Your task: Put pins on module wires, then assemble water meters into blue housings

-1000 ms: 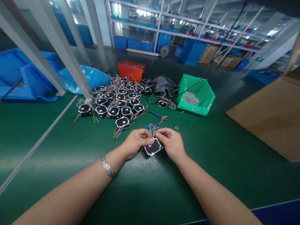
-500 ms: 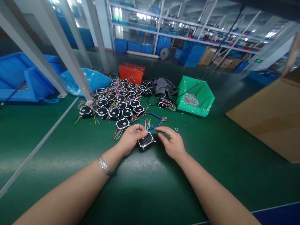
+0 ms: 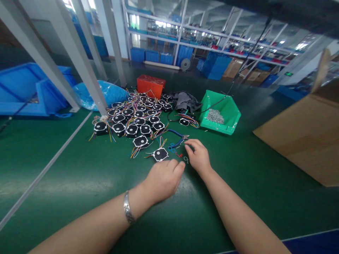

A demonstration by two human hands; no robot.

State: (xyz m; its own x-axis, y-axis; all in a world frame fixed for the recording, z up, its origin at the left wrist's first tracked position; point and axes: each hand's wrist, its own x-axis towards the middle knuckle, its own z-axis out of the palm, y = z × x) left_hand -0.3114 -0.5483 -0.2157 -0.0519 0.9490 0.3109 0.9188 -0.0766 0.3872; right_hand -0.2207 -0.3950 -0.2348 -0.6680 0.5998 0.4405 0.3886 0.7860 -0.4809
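Observation:
A small black square motor [image 3: 160, 154] with coloured wires lies on the green table just beyond my hands. My left hand [image 3: 163, 179] rests a little short of it, fingers loosely curled, holding nothing that I can see. My right hand [image 3: 197, 155] lies palm down to the motor's right, its fingers reaching to the blue-handled cutters [image 3: 177, 138]; whether it grips them is unclear. A pile of several like motors [image 3: 135, 116] sits further back.
A green bin [image 3: 225, 120] holding small metal parts stands at the back right. An orange box [image 3: 150, 85] and a grey cloth [image 3: 185, 100] lie behind the pile. A cardboard sheet [image 3: 304, 134] is at right, metal posts [image 3: 79, 63] and blue crates at left.
Both hands held the motor by its wires; my left hand set it down near the pile and pulled back. My right hand moved toward the cutters.

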